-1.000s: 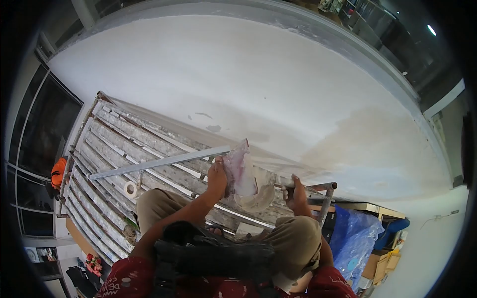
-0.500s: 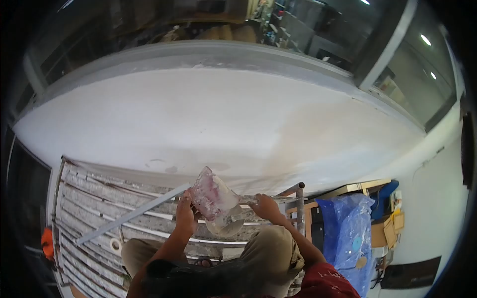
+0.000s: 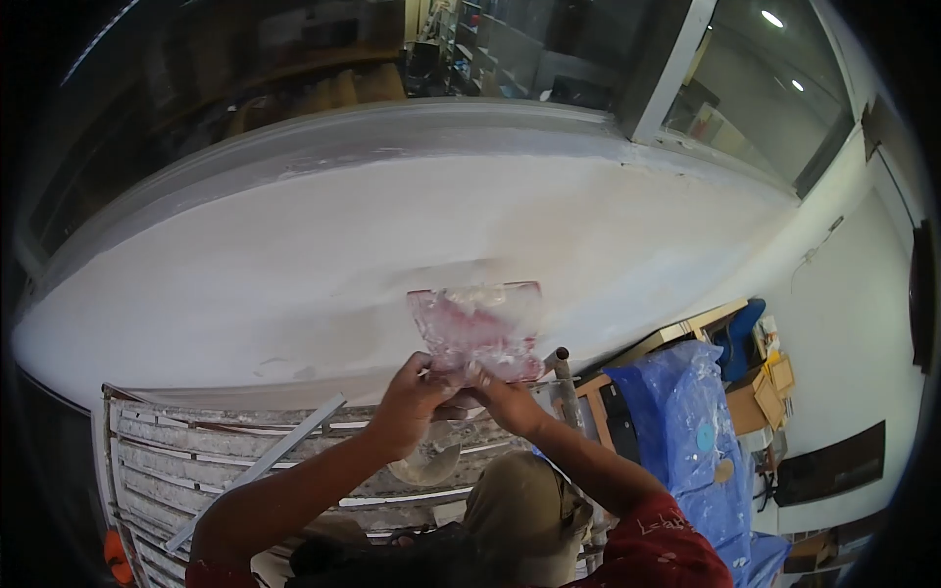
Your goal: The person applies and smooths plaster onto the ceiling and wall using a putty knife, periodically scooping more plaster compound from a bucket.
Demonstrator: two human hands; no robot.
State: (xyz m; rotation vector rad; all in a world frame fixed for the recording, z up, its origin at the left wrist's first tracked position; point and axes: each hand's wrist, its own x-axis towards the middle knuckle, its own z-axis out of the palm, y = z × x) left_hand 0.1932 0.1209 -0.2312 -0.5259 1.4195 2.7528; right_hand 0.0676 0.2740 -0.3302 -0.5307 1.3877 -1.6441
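A flat pink-red plastic spreader [image 3: 477, 328], smeared with white putty, is held up in front of the white wall [image 3: 343, 255]. My left hand [image 3: 420, 397] is closed on its lower left edge. Beside it, my right hand [image 3: 500, 397] grips the lower edge, and the fingers of both hands meet there. Whether a second tool sits behind the fingers is hidden. Below the hands a pale round bowl [image 3: 431, 465] shows in part, near my knee. The wall behind the spreader has a darker, damp-looking patch.
I am over a slatted scaffold platform [image 3: 196, 446] with a metal straightedge [image 3: 260, 465] lying across it. An upright pipe end [image 3: 561, 358] stands at its right corner. Blue plastic sheeting [image 3: 676, 421] covers things to the right, beside cardboard boxes [image 3: 760, 397]. Windows run above the wall.
The spreader has risen toward the wall and turned upright. My right hand, earlier on a thin handled tool at the spreader's right side, has come in beside my left. The view has shifted right.
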